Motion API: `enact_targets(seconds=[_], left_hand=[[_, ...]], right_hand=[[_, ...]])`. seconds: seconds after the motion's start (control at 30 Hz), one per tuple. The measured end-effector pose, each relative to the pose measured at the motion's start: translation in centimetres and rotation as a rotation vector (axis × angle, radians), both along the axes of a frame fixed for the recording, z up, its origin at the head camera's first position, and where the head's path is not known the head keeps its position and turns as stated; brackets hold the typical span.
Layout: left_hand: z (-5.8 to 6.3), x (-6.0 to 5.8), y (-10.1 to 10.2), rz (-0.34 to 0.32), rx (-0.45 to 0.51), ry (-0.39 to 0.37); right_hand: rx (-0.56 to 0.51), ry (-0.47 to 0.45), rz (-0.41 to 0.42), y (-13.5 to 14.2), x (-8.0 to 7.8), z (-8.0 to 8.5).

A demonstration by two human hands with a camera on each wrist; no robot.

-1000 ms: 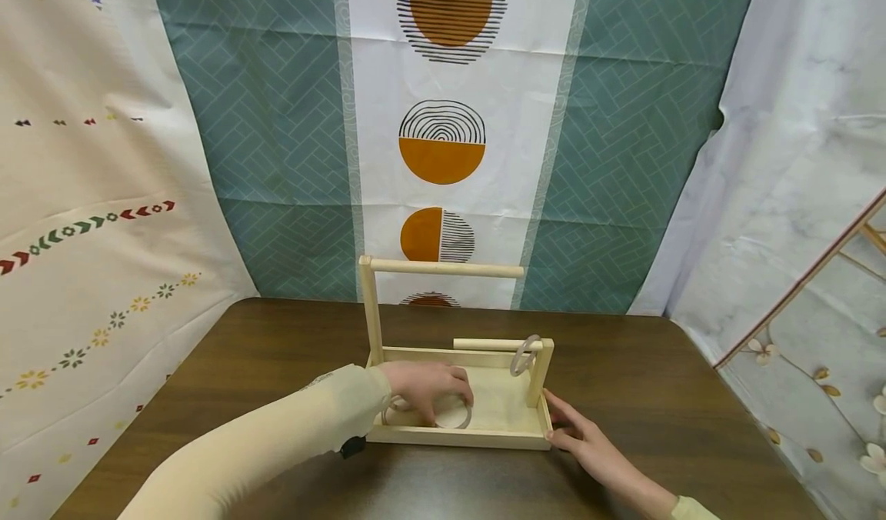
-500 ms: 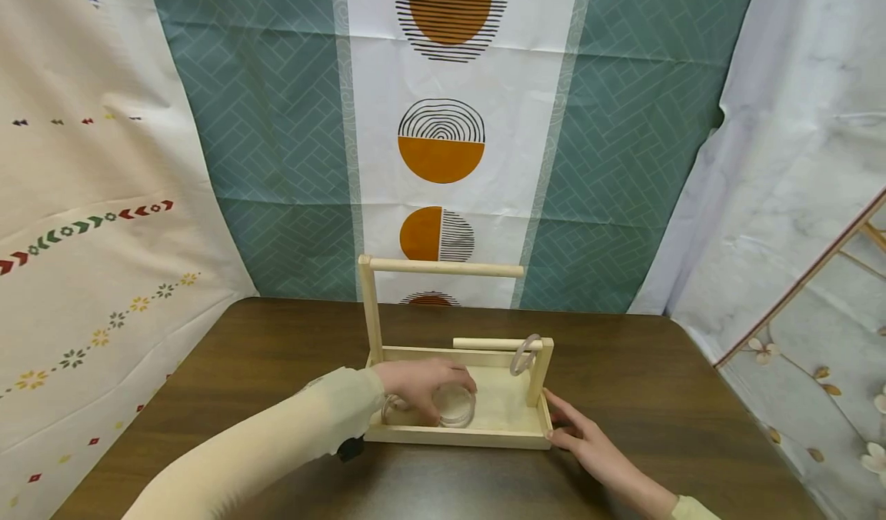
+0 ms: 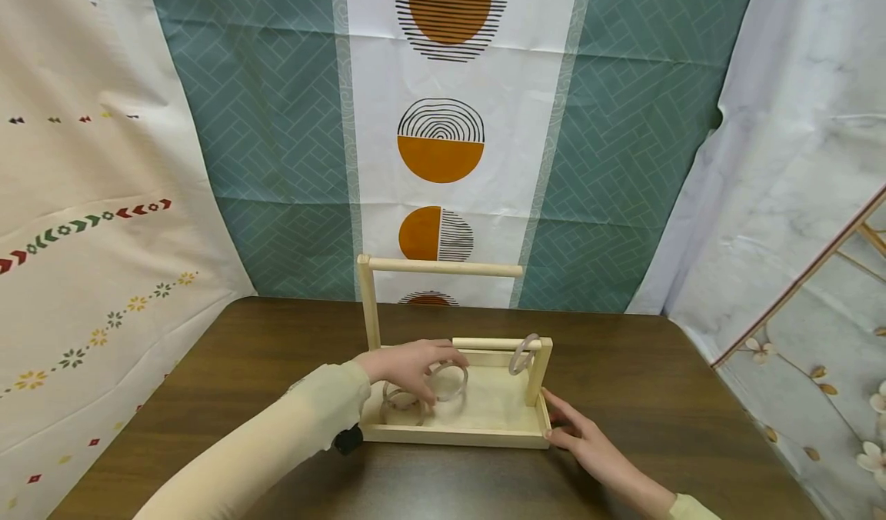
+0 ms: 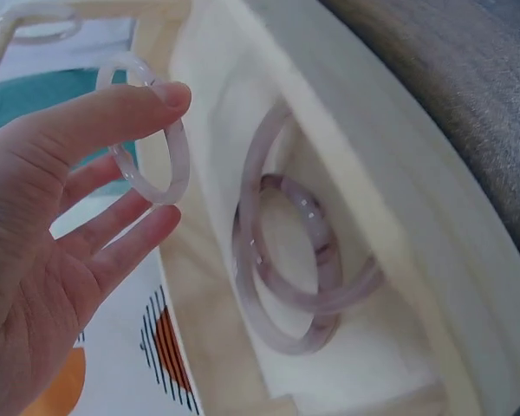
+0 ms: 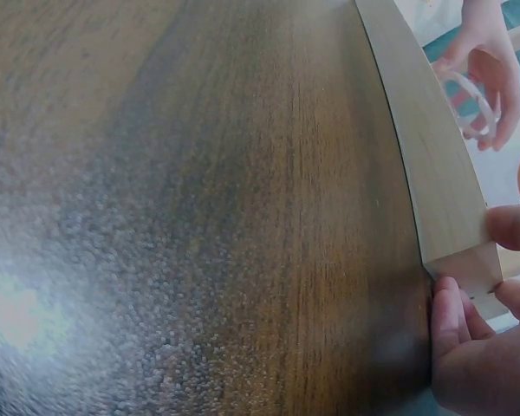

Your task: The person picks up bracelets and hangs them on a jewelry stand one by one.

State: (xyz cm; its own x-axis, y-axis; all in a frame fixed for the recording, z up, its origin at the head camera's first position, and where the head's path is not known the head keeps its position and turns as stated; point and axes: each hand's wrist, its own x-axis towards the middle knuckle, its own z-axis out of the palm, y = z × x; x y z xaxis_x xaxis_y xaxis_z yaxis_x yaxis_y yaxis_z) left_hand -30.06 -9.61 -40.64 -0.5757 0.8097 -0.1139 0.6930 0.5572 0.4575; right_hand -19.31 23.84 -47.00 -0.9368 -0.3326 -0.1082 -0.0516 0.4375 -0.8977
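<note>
My left hand (image 3: 408, 368) pinches a translucent pale pink bangle (image 4: 180, 160) between thumb and fingers, raised over the wooden jewelry stand's tray (image 3: 484, 438). Two more bangles (image 4: 328, 230) lie overlapping in the tray's left end, below that hand. Another bangle (image 3: 514, 360) hangs on the short lower bar (image 3: 487, 344), near its right post. At the tray's right end my right hand (image 3: 588, 445) grips the corner, its thumb on the front wall (image 5: 442, 186) and its fingers against the end.
The stand's long upper bar (image 3: 446, 268) runs from a tall left post (image 3: 370, 305), above and behind the left hand. The stand rests on a dark wooden table (image 3: 623, 381). Patterned cloths (image 3: 277, 158) hang behind and at both sides.
My left hand has lifted a bangle from the tray floor and moved slightly back and up with it. The right hand stays at the tray's corner.
</note>
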Motion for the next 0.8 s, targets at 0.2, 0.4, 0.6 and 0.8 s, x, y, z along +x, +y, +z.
enact_targets(seconds=[0.2,0.4,0.6,0.8], left_hand=[[0.9,-0.3,-0.9,0.013,0.048,0.001],[2.1,-0.6,-1.8,0.034,0.104,0.025],[3.1,-0.8,-2.5,0.035,0.155,0.046],[3.7,-0.5,-3.1,0.055,0.217,0.003]], right_hand=[[-0.008,-0.003,0.001,0.1,0.0,0.0],[-0.014,0.006,0.007,0.1,0.1,0.1],[-0.023,0.008,0.006,0.0,0.1,0.2],[-0.023,0.008,0.007,0.0,0.1,0.2]])
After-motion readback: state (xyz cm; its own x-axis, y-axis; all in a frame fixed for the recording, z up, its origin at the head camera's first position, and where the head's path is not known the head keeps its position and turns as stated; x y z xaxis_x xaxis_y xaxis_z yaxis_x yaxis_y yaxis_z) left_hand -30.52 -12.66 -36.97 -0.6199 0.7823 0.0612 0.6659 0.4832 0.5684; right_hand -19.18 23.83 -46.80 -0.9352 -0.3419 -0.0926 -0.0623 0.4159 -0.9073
